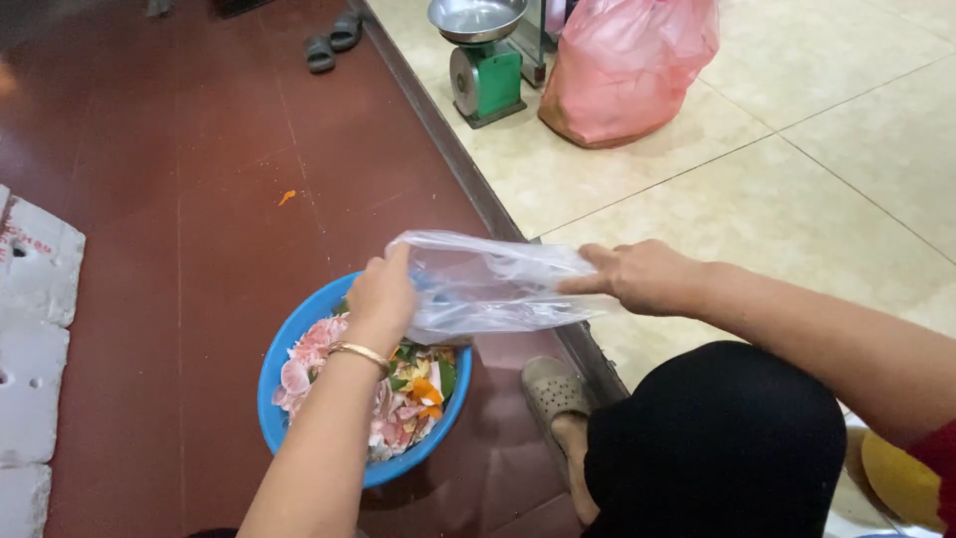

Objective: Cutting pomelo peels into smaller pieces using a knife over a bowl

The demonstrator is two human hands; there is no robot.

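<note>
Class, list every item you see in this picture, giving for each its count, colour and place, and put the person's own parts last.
clear plastic bag: one, see-through, held between both hands over the basin
basin: one, blue, on the red floor, holding pink, green and orange scraps
kitchen scale: one, green with a metal pan, top on the cream tiles
pink bag: one, full, beside the scale
sandals: two, grey, top of the red floor
foam sheet: white, left edge
slipper: one, beige, on the person's foot
left hand: grips the bag's left edge; gold bangle on the wrist
right hand: grips the bag's right edge
</note>
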